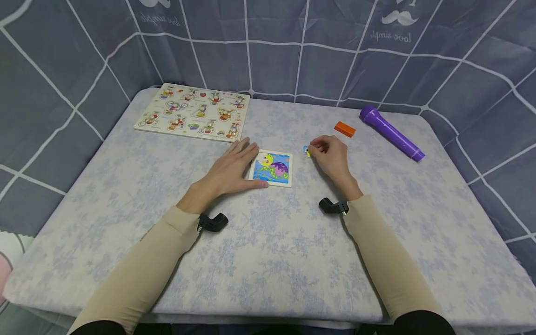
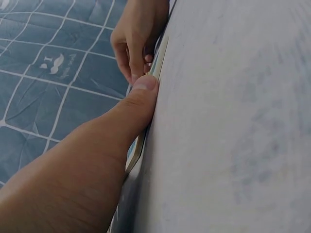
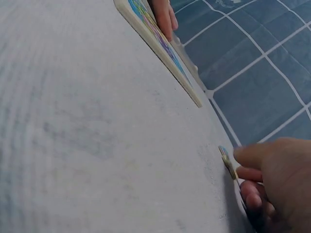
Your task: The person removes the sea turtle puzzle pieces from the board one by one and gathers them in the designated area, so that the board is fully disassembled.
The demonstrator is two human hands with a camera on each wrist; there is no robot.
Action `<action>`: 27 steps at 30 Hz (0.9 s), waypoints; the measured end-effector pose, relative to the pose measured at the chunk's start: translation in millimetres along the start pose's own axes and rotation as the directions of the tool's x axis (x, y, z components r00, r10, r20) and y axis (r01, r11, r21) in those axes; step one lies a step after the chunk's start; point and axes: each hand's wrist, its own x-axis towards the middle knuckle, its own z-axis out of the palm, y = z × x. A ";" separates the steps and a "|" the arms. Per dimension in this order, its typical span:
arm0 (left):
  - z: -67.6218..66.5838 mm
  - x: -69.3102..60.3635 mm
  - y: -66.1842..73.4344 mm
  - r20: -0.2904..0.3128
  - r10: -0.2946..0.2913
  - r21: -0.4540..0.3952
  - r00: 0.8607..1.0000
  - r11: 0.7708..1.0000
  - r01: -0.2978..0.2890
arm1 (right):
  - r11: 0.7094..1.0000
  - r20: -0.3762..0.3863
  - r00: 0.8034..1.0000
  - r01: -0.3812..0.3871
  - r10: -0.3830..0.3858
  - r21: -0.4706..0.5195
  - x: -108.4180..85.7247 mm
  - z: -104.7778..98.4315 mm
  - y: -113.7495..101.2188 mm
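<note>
A small square picture board [image 1: 277, 167] with a yellow and purple cartoon creature lies on the table. My left hand [image 1: 232, 170] rests at its left side, fingers spread over the upper left corner and thumb along the lower edge; in the left wrist view the thumb of the left hand [image 2: 112, 128] touches the board's edge [image 2: 162, 53]. To the right of the board, my right hand [image 1: 332, 157] pinches a small blue and yellow piece [image 1: 306, 150] at the fingertips. The right wrist view shows this piece [image 3: 227, 163] tilted beside the fingers of the right hand [image 3: 284, 174], apart from the board [image 3: 165, 58].
A large board with several cartoon figures [image 1: 192, 111] lies at the back left. An orange block [image 1: 345, 129] and a purple cylinder [image 1: 391, 132] lie behind and right of my right hand. A grey gridded curtain [image 1: 276, 65] stands around the table's back and sides.
</note>
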 end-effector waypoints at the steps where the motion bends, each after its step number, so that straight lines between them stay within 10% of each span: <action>1: -0.2 0.1 0.3 0.001 0.002 -0.008 1.000 1.000 -0.002 | 1.000 0.008 1.000 0.003 -0.003 0.000 -0.2 -0.4 -0.3; 21: 3.4 -0.3 2.7 -0.012 -0.019 -0.108 1.000 0.994 0.018 | 0.994 -0.027 0.994 0.105 -0.104 0.024 -4.1 3.5 -21.8; 27: 2.9 -1.0 3.9 -0.010 -0.028 -0.111 1.000 0.993 0.027 | 0.981 0.163 0.969 0.173 -0.186 0.092 -13.6 19.3 -55.1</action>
